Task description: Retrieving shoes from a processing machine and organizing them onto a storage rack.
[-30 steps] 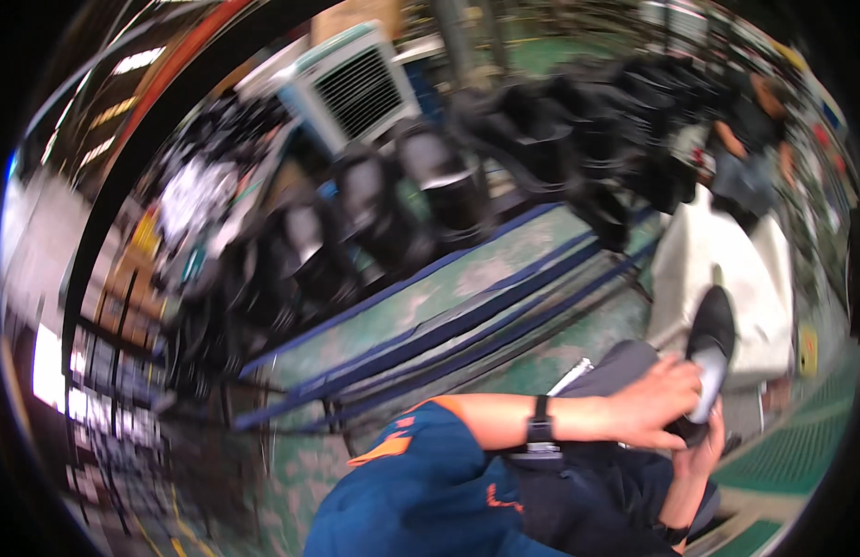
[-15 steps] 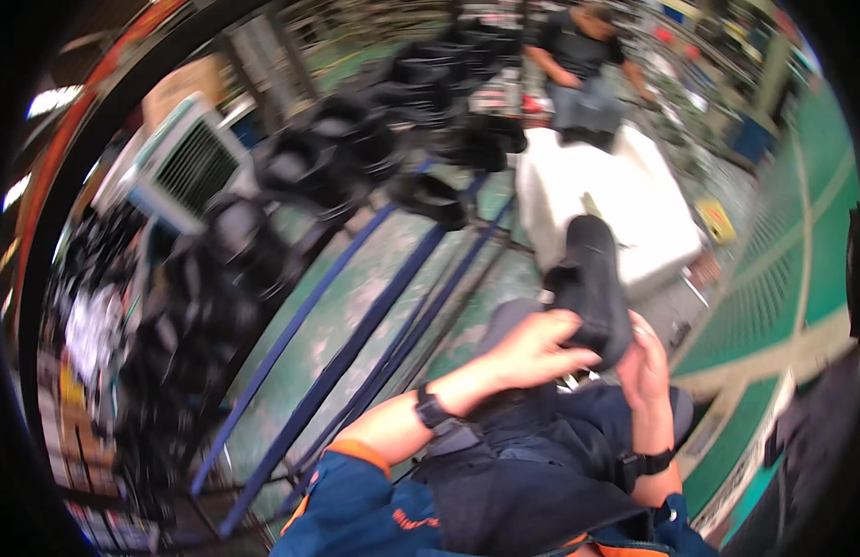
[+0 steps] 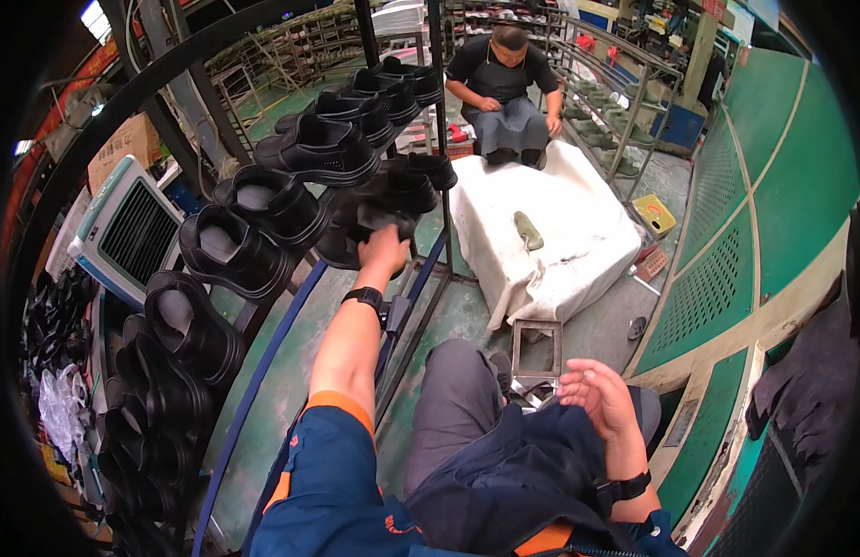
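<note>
My left hand (image 3: 383, 251) reaches forward to a rack of black shoes. Its fingers are closed on the near end of a black shoe (image 3: 342, 232), partly hidden among the others on the lower rail. More black shoes, such as one with a grey insole (image 3: 230, 252), stand in a row to the left. A further black shoe (image 3: 320, 148) rests on the upper row. Above my lap, at the right, my right hand (image 3: 599, 395) holds nothing; its fingers are loosely bent and apart.
A white cloth-covered block (image 3: 578, 251) stands ahead with a small olive-green shoe (image 3: 529, 230) on it. Behind it sits a person (image 3: 504, 93). A metal-framed stool (image 3: 536, 348) is before my knees. Green panels (image 3: 717, 269) line the right; an air cooler (image 3: 133, 232) stands left.
The black shoe that both hands held over my lap is gone from there. My left hand has moved forward and left to the rack; my right hand has come away, fingers apart.
</note>
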### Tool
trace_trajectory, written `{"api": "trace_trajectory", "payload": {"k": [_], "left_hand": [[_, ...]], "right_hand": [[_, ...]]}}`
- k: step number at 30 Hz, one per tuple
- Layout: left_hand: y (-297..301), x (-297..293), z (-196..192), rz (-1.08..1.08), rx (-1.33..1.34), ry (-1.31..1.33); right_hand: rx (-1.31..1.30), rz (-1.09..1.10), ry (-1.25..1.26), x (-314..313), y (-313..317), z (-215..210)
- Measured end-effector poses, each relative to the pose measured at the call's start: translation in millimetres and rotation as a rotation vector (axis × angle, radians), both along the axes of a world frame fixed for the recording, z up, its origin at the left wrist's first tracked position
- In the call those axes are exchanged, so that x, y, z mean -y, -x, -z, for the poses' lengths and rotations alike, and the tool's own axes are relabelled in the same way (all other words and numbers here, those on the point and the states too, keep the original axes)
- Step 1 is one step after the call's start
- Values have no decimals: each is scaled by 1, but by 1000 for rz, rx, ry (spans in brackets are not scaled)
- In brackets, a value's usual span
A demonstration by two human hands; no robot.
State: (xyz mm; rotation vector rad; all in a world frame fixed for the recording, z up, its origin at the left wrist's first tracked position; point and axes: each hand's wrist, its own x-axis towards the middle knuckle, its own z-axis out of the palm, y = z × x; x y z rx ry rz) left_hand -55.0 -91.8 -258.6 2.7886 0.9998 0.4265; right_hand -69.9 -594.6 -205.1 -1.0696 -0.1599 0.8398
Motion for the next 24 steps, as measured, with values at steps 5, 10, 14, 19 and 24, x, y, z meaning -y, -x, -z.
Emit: {"api": "trace_trajectory", "payload": {"k": [5,10,14,19,24], "left_hand": [[-10,-25,25,-73,-35,-228],[-6,-25,24,-11,-115,-309],[8,-5,7,9,-23,-439],[11,96,-25,587,322,0],[27,234,-48,924,376,538]], "right_hand": [[-4,7,84,3,4,-4],[18,-25,137,0,-2,-4],[108,-107,207,-13,-10,-8],[363,-350,346,-34,-40,-13],[1359,-607,1113,-26,-54,-31]]}}
